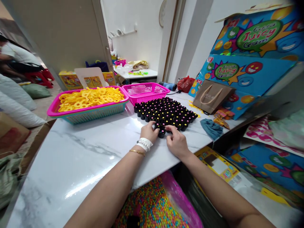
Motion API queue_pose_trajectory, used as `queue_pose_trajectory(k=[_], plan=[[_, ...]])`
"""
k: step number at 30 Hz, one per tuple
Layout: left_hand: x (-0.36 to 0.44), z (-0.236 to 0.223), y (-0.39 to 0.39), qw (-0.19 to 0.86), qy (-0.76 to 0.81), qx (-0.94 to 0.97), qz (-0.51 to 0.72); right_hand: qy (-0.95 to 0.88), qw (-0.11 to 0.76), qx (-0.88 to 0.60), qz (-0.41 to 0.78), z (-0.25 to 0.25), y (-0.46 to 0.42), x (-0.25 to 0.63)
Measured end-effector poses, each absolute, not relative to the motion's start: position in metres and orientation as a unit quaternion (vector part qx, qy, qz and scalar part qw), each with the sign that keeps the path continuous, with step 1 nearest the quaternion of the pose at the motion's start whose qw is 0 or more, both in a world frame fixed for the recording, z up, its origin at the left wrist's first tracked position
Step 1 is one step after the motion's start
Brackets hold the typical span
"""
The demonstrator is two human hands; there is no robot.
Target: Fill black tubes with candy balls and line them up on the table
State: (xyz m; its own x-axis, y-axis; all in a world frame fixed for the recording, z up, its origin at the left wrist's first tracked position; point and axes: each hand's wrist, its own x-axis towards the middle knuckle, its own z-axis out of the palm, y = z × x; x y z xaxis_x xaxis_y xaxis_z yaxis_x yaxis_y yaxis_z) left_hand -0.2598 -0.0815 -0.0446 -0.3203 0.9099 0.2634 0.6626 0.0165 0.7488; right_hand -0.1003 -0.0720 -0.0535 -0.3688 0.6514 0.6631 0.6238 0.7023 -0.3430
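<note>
Marble tabletop (78, 158) under both hands. Left hand (149, 131), right hand (176, 142) pinch one black cap (161, 133) between fingertips, at near edge of black cap cluster (166, 112). Beyond left hand: basket (95, 114) of yellow rings (90, 96).

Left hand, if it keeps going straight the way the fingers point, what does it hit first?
The left hand points away across the table, so it would probably meet the black caps first; its fingertips are already at the nearest row.
</note>
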Motion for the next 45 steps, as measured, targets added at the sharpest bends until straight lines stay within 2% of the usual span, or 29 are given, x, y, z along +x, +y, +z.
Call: queue_pose_trajectory(k=[8,16,21,25,30,35,40,42,45], plan=[[-0.263,-0.045,-0.080,0.134,0.729,0.528,0.415,-0.863,0.332,-0.381,0.008,-0.053,-0.071,-0.102],[-0.261,-0.046,-0.078,0.121,0.720,0.548,0.408,-0.830,0.403,-0.385,0.008,-0.053,-0.077,-0.102],[-0.262,-0.048,-0.076,0.113,0.723,0.549,0.404,-0.834,0.380,-0.401,0.019,-0.055,-0.077,-0.102],[-0.262,-0.046,-0.079,0.102,0.717,0.566,0.394,-0.831,0.373,-0.411,-0.029,-0.053,-0.078,-0.104],[-0.259,-0.042,-0.088,0.099,0.681,0.621,0.376,-0.835,0.319,-0.439,-0.087,-0.050,-0.076,-0.104],[-0.260,-0.045,-0.090,0.079,0.677,0.636,0.362,-0.830,0.348,-0.434,-0.039,-0.056,-0.071,-0.100],[-0.262,-0.031,-0.094,0.057,0.682,0.633,0.362,-0.848,0.334,-0.409,-0.046,-0.055,-0.068,-0.101],[-0.258,-0.019,-0.112,0.062,0.688,0.624,0.366,-0.843,0.342,-0.411,-0.055,-0.050,-0.069,-0.098],[-0.251,-0.007,-0.168,0.067,0.664,0.619,0.413,-0.831,0.402,-0.379,-0.067,-0.047,-0.078,-0.088]])
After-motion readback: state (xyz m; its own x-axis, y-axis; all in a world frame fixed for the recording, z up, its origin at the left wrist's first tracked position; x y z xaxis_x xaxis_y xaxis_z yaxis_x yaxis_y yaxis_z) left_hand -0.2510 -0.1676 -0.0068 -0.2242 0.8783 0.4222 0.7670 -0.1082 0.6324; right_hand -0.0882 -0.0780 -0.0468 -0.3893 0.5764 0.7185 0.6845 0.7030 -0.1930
